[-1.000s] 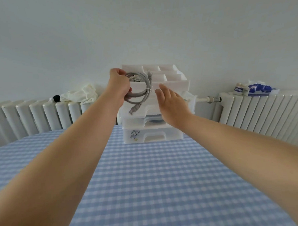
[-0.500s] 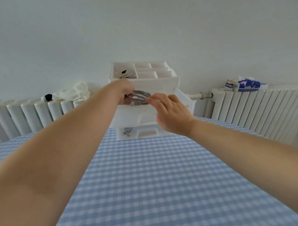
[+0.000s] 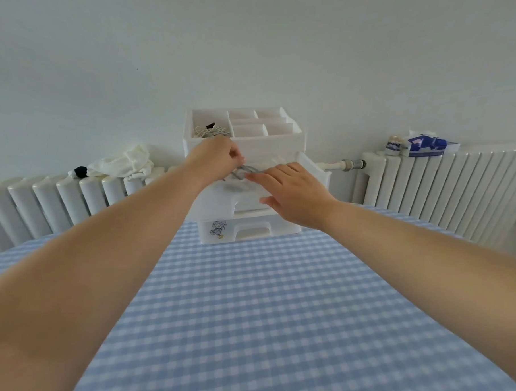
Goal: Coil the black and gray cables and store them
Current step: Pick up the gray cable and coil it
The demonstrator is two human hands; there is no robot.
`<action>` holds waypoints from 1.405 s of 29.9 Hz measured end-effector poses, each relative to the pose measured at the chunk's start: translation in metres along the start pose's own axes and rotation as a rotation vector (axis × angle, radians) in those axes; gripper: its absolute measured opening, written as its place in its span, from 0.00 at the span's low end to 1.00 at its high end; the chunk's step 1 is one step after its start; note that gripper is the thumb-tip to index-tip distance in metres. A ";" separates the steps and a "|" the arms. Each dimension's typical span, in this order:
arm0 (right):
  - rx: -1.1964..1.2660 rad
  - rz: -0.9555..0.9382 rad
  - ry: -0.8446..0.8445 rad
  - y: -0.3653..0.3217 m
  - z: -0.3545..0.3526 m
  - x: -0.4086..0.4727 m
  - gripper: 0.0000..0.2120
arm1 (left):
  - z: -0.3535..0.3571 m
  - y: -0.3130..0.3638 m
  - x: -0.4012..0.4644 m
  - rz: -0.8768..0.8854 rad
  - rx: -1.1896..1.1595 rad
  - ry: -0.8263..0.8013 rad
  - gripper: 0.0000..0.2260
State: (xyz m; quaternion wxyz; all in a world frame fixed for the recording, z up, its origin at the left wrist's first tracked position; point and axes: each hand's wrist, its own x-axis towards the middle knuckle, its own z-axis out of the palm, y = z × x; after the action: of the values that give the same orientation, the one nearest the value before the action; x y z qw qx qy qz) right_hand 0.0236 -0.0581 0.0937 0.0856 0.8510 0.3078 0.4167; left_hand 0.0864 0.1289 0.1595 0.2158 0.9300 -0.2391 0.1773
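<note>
The coiled gray cable (image 3: 247, 171) lies at the mouth of the pulled-out upper drawer (image 3: 312, 172) of a white plastic organizer (image 3: 278, 144). My left hand (image 3: 215, 156) grips the coil from the left above the drawer. My right hand (image 3: 292, 194) reaches in from the right, its straight fingers touching the coil and its thumb against the drawer front. Most of the coil is hidden by both hands. The black cable is not clearly in view; a pale cord with a black plug (image 3: 211, 129) lies in the organizer's top tray.
The organizer stands at the far edge of a table with a blue checked cloth (image 3: 261, 299). White radiators (image 3: 446, 191) run along the wall. A white cloth (image 3: 125, 163) lies on the left one, a tissue pack (image 3: 424, 143) on the right one.
My left hand has brought the gray coil down from in front of the top tray to the open upper drawer. My right hand has come in onto the coil.
</note>
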 end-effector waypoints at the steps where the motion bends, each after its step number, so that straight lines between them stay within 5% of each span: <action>1: 0.018 0.024 -0.010 0.001 0.000 0.001 0.26 | -0.001 -0.003 -0.003 0.033 -0.051 0.024 0.11; 6: 0.087 0.100 -0.058 0.002 0.000 0.005 0.26 | -0.013 -0.004 -0.030 0.032 0.024 -0.076 0.28; 13: 0.083 0.148 -0.093 0.008 0.005 0.019 0.26 | -0.013 -0.017 -0.040 0.073 0.296 -0.272 0.30; 22: -0.013 0.270 -0.328 0.017 0.013 0.046 0.24 | 0.007 -0.029 -0.011 0.032 0.329 0.021 0.16; 27: -0.115 0.295 -0.301 0.017 0.018 0.071 0.16 | 0.011 -0.034 -0.008 0.048 0.234 0.248 0.10; 34: -0.204 0.565 -0.258 0.024 0.025 0.097 0.25 | 0.015 -0.043 -0.021 0.058 0.155 0.323 0.10; 42: -0.061 0.587 -0.248 0.018 0.025 0.087 0.27 | 0.048 -0.036 -0.048 -0.133 -0.169 0.320 0.07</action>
State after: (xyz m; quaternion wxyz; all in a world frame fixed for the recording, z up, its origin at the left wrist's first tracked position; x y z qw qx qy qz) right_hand 0.0914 -0.0179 0.1420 0.0238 0.9448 0.0236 0.3259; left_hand 0.0761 0.1518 0.0873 0.3398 0.8822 -0.1539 0.2873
